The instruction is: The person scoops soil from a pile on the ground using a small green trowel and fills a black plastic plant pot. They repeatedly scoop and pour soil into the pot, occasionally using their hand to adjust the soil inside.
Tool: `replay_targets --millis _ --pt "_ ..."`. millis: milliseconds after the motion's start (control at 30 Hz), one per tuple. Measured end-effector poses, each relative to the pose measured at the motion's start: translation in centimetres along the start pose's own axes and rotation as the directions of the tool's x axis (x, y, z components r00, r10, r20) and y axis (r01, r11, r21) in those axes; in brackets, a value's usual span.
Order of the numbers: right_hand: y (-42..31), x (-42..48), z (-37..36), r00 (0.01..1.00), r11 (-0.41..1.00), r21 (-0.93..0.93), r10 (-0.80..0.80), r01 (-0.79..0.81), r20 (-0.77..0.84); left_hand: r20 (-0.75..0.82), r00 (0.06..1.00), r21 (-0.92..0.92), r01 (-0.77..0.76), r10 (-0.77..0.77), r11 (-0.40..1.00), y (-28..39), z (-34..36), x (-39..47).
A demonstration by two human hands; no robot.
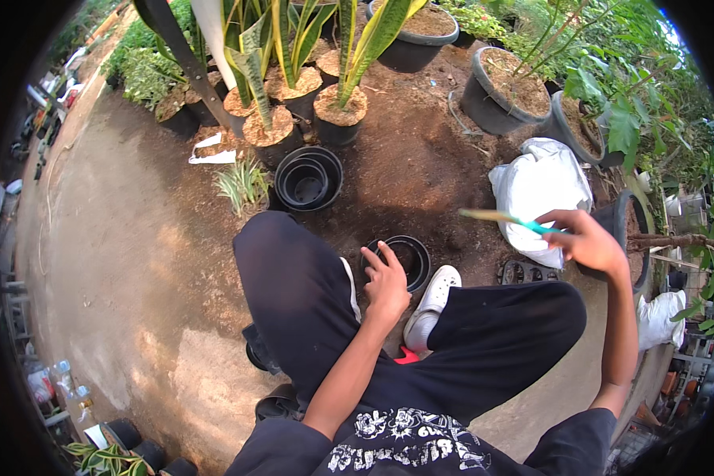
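My right hand (589,241) grips a small hand tool (526,225) by its teal handle. The tool's long tan end points left and is blurred, so its exact kind cannot be told. Behind and below it is a white plastic sack (541,184). My left hand (387,282) has its fingers spread at the left rim of a round black plastic pot (423,253) between my feet; whether the fingertips touch the rim cannot be told. Something dark lies inside that pot, partly hidden by the hand.
Nested black pots (338,184) stand beyond my left knee, beside a small striped plant (242,184). Potted snake plants (340,107) line the far side. Large planters (494,113) stand at right. A black plastic tray (526,272) lies near my white clog (437,297).
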State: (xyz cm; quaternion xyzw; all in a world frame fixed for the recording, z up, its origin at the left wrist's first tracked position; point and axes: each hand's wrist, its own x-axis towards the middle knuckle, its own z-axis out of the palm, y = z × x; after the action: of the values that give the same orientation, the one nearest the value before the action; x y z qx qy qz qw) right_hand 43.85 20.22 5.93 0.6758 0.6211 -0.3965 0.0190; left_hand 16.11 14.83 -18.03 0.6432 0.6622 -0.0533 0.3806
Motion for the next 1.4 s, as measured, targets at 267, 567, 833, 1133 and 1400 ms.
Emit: replay_targets --millis 267,567,833,1133,1400 --pt "16.0 1.4 3.3 0.938 0.761 0.631 0.311 -0.150 -0.151 -0.032 0.998 -0.081 -0.057 0.054 0.995 0.1 -1.0 -0.6" --pt "29.8 3.4 21.1 0.918 0.463 0.851 0.394 -0.246 0.050 -0.073 0.993 -0.019 -0.099 0.098 0.995 0.5 -0.9 -0.2" --pt "34.0 9.1 25.7 0.895 0.695 0.660 0.439 -0.284 -0.077 -0.063 0.996 0.053 -0.062 0.065 0.997 0.8 -0.9 0.0" --pt "23.9 21.8 28.2 0.941 0.583 0.812 0.272 0.005 -0.201 -0.039 0.999 0.039 -0.031 0.033 0.999 1.2 -1.4 0.0" --pt "25.6 20.7 28.3 0.955 0.457 0.887 0.286 -0.064 -0.079 -0.062 0.998 0.073 -0.021 0.025 0.997 0.8 -1.6 -0.3"
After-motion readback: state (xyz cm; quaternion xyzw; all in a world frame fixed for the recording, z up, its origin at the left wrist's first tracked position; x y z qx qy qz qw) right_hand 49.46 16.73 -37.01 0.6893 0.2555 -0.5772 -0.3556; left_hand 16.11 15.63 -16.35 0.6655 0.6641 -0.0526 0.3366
